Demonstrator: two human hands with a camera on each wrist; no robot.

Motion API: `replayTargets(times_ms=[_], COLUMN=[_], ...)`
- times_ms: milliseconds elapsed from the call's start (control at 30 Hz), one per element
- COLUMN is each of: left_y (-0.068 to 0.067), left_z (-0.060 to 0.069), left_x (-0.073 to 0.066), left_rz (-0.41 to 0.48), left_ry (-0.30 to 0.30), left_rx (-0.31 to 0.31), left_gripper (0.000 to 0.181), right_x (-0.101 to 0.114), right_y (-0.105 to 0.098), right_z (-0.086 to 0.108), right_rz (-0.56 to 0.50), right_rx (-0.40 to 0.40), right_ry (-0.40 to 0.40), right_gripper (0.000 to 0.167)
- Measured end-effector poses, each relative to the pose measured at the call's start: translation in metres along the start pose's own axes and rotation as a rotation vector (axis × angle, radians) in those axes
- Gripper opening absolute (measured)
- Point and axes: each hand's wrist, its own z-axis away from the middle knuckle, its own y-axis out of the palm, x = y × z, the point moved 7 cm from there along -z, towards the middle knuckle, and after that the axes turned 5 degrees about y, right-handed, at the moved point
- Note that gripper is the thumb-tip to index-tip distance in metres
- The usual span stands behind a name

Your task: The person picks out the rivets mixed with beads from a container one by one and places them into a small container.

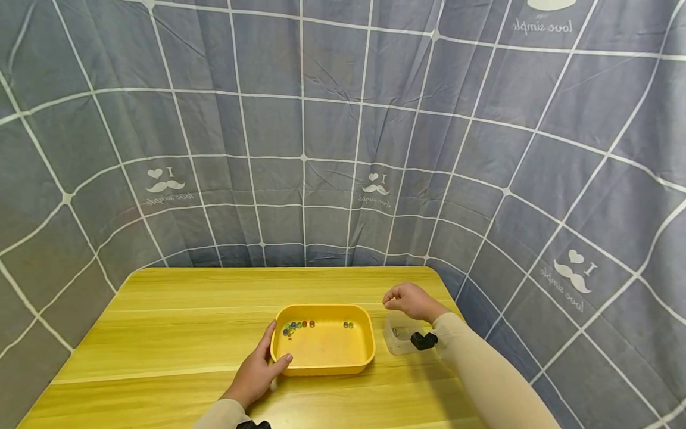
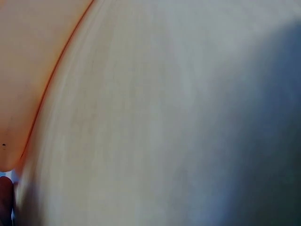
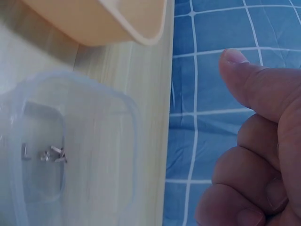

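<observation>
A yellow rectangular tray [image 1: 327, 370] sits on the table. My left hand [image 1: 256, 372] holds its left end, fingers along the outer side and thumb over the near rim. Inside, several coloured glass marbles [image 1: 298, 326] cluster at the back left, beside tiny pieces too small to make out. Two more marbles [image 1: 348, 325] lie towards the right. Above the back of a clear plastic container [image 1: 395, 347] is my right hand [image 1: 411, 300]. Its fingers are curled, and no object shows in them in the right wrist view. Small metal pieces [image 3: 55, 154] lie in that container.
The wood-grain table [image 1: 177, 322] extends left of the tray and behind it. A grey-blue checked curtain [image 1: 332, 131] hangs around the table's back and sides. The clear container stands just right of the tray, near the table's right edge.
</observation>
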Motion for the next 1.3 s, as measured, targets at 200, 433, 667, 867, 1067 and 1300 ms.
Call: replayTargets(times_ms=[200, 433, 667, 867, 1067, 1300], left_y=[-0.004, -0.008, -0.011, -0.013, -0.014, -0.015], left_z=[0.005, 0.010, 0.014, 0.017, 0.016, 0.015], left_x=[0.004, 0.007, 0.007, 0.006, 0.007, 0.008], left_rz=[0.003, -0.008, -0.005, 0.005, -0.005, -0.007], left_ry=[0.002, 0.007, 0.011, 0.016, 0.017, 0.018], left_rx=[0.015, 0.025, 0.032, 0.040, 0.040, 0.041], left_gripper=[0.094, 0.093, 0.093, 0.093, 0.093, 0.093], right_x=[-0.009, -0.018, -0.028, -0.032, -0.037, -0.043], right_y=[0.002, 0.003, 0.006, 0.008, 0.011, 0.016], right_z=[0.011, 0.022, 0.033, 0.042, 0.045, 0.045], right_rz=[0.033, 0.036, 0.017, 0.012, -0.021, -0.038], right_rx=[-0.031, -0.045, -0.049, -0.044, -0.032, -0.019], right_ry=[0.012, 0.047, 0.081, 0.091, 0.103, 0.126], right_gripper=[0.010, 0.010, 0.010, 0.010, 0.013, 0.012])
